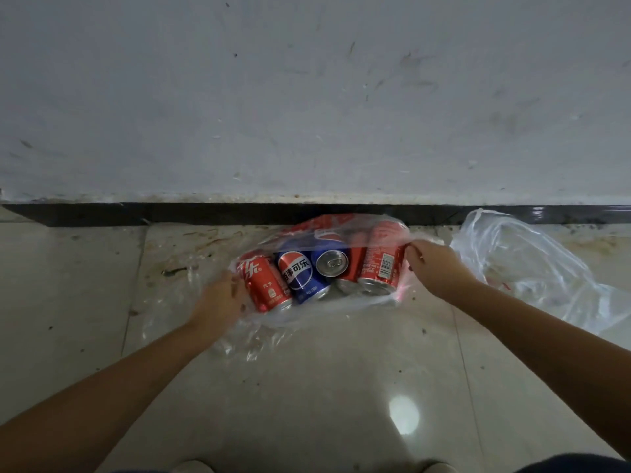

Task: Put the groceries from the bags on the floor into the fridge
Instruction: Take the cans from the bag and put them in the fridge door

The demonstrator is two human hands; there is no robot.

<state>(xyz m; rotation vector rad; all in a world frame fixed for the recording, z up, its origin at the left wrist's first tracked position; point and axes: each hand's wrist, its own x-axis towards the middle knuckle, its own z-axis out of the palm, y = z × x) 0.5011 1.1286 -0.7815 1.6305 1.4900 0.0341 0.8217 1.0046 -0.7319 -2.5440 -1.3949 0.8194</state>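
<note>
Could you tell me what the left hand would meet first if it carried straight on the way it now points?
Probably the red can at the left end of the row in the clear bag; the left hand already seems almost against it, though depth is unclear.

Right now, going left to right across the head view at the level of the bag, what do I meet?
left hand → red can → blue Pepsi can → can showing its silver top → red can with barcode → right hand → empty clear bag
</note>
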